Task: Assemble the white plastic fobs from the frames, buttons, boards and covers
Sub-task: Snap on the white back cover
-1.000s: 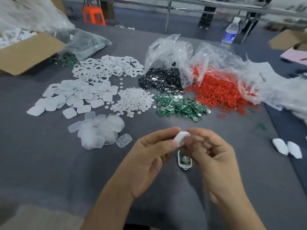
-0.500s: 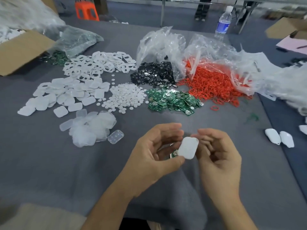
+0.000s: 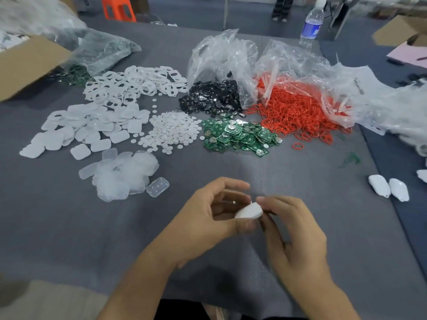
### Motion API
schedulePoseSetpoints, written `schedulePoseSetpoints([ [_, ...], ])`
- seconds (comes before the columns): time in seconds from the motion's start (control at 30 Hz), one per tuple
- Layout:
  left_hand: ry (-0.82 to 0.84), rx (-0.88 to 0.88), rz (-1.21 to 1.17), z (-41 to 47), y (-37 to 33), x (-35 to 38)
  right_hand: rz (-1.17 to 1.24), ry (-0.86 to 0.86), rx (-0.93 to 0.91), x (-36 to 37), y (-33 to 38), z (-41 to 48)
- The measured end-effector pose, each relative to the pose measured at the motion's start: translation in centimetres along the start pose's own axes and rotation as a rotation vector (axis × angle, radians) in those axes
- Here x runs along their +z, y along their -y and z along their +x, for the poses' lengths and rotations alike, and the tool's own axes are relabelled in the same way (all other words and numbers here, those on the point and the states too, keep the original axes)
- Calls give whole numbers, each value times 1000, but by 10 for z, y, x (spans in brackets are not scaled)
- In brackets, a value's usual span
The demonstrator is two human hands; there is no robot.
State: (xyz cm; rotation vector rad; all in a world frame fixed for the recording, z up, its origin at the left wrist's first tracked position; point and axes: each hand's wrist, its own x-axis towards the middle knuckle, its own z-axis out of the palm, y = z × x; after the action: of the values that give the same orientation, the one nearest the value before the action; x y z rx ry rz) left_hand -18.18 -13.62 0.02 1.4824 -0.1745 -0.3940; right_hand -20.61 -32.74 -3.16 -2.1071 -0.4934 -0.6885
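Note:
My left hand (image 3: 208,218) and my right hand (image 3: 295,232) meet above the grey table's near middle. Between them is a white cover (image 3: 249,211), tilted. My right hand's fingertips pinch its right end, and my left thumb lies under its left end. My left fingers curl round a part with a glint of metal (image 3: 234,202), mostly hidden. Further back lie heaps of white frames (image 3: 136,82), white covers (image 3: 87,128), round white buttons (image 3: 173,130) and green boards (image 3: 240,137).
Black coin cells (image 3: 212,98) and red rings (image 3: 295,109) spill from clear bags. Translucent lids (image 3: 124,172) lie at near left, two white fobs (image 3: 388,188) at right. A cardboard box (image 3: 25,63) sits far left, a water bottle (image 3: 312,21) at the back.
The frame with a board that lay on the table has been taken up by my left hand. Both hands have brought the white cover lower and tilted it flatter.

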Motion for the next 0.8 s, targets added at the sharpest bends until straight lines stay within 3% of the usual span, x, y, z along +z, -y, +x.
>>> schedulePoseSetpoints([
  [0.2, 137, -93, -26, -7, 19, -14, 18, 257, -51, -21, 3, -8],
  [0.3, 197, -128, -35, -12, 27, -15, -19, 305, -81, -26, 3, -16],
  [0.43, 6, -64, 198, -16, 36, -2, -148, 250, -62, -25, -5, -30],
  [0.57, -206, 33, 485, -23, 46, 4, -211, 358, -64, -18, -16, -48],
  [0.8, -263, 161, 684, -9, 52, -8, -138, 580, -62, -19, -24, -35],
])
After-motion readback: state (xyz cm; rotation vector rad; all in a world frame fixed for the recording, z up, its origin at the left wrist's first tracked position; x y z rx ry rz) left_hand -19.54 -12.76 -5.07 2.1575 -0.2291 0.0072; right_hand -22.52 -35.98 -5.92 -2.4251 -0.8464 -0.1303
